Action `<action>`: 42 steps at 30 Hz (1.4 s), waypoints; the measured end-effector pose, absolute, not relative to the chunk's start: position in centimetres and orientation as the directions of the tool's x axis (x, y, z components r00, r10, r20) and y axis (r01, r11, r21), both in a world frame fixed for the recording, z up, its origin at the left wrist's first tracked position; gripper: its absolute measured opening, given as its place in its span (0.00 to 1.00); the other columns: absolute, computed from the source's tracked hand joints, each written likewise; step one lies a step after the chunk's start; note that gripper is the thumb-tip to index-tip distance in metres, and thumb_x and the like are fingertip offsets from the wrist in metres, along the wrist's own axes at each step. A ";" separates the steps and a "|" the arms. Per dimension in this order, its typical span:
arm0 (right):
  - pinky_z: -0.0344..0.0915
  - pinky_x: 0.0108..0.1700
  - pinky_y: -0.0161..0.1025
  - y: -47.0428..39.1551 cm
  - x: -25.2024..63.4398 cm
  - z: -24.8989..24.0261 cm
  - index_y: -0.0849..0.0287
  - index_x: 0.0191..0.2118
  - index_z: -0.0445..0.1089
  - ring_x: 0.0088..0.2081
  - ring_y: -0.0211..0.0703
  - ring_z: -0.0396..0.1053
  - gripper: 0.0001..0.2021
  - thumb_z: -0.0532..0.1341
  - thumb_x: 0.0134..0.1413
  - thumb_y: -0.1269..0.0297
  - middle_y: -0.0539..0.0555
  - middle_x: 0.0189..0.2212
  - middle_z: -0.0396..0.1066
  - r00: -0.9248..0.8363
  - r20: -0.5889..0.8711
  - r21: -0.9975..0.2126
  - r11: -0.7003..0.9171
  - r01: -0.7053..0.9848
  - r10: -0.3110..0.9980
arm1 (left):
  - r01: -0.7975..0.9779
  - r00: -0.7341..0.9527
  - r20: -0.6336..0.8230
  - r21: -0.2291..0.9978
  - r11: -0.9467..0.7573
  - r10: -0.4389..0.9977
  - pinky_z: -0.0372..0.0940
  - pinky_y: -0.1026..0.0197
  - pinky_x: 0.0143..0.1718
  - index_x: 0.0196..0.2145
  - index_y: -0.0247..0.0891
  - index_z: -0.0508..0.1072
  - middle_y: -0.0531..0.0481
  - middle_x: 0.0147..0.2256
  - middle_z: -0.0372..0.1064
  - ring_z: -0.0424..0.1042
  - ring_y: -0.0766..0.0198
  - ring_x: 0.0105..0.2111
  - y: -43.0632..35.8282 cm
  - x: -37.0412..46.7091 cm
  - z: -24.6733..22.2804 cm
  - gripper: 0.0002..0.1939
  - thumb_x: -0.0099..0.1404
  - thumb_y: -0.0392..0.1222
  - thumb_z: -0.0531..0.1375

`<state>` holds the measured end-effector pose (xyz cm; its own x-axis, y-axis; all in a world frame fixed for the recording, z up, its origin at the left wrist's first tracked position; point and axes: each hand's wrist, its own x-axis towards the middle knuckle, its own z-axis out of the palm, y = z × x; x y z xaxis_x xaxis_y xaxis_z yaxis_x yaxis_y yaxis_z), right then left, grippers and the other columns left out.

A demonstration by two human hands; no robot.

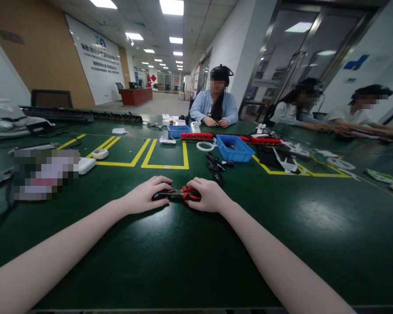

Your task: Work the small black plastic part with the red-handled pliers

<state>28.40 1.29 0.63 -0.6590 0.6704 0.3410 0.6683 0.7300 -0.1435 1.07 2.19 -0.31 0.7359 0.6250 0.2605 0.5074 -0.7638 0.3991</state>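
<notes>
Red-and-black pliers lie level just above the green table, their metal jaws pointing left. My right hand is wrapped round the red-and-black handles. At the jaw end, my left hand has its fingers curled round a small black object, which meets the tips of the pliers. What exactly this black object is cannot be made out, since my fingers partly cover it.
Beyond my hands lie black cables, a blue bin, a white ring and red power strips. A white box stands at the left. People sit across the table and at the right.
</notes>
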 end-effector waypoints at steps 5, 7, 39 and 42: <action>0.65 0.41 0.41 1.4 28.6 0.7 0.59 0.45 0.69 0.40 0.46 0.71 0.18 0.66 0.50 0.58 0.57 0.41 0.73 -0.652 0.342 -0.165 0.726 0.668 0.677 | 0.503 0.738 0.256 0.408 -0.762 0.624 0.62 0.44 0.58 0.54 0.44 0.69 0.44 0.58 0.61 0.63 0.50 0.58 2.2 1.1 -0.3 0.18 0.68 0.49 0.59; 0.66 0.42 0.41 1.4 28.6 0.8 0.59 0.45 0.69 0.40 0.46 0.71 0.18 0.66 0.50 0.57 0.57 0.41 0.73 -0.650 0.343 -0.167 0.725 0.668 0.678 | 0.501 0.739 0.256 0.411 -0.762 0.624 0.62 0.43 0.58 0.54 0.44 0.69 0.43 0.58 0.61 0.63 0.50 0.57 2.2 1.1 -0.3 0.18 0.68 0.49 0.59; 0.62 0.44 0.45 1.5 28.8 0.8 0.60 0.46 0.71 0.41 0.50 0.71 0.19 0.65 0.51 0.56 0.59 0.43 0.74 -0.650 0.403 -0.067 0.728 0.682 0.645 | 0.480 0.717 0.297 0.445 -0.756 0.631 0.62 0.43 0.57 0.50 0.44 0.72 0.44 0.56 0.65 0.64 0.50 0.56 2.5 1.2 -0.4 0.17 0.66 0.49 0.61; 0.62 0.45 0.46 1.6 28.7 0.8 0.61 0.46 0.71 0.41 0.50 0.70 0.18 0.65 0.51 0.56 0.60 0.43 0.74 -0.657 0.407 -0.056 0.735 0.676 0.635 | 0.488 0.720 0.286 0.440 -0.754 0.633 0.62 0.43 0.57 0.50 0.43 0.72 0.44 0.56 0.65 0.64 0.50 0.56 2.5 1.2 -0.4 0.17 0.66 0.49 0.61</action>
<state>28.69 1.56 0.80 -0.6567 0.6350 0.4068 0.6760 0.7348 -0.0555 1.18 2.54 -0.38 0.7197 0.6327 0.2859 0.4881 -0.7539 0.4398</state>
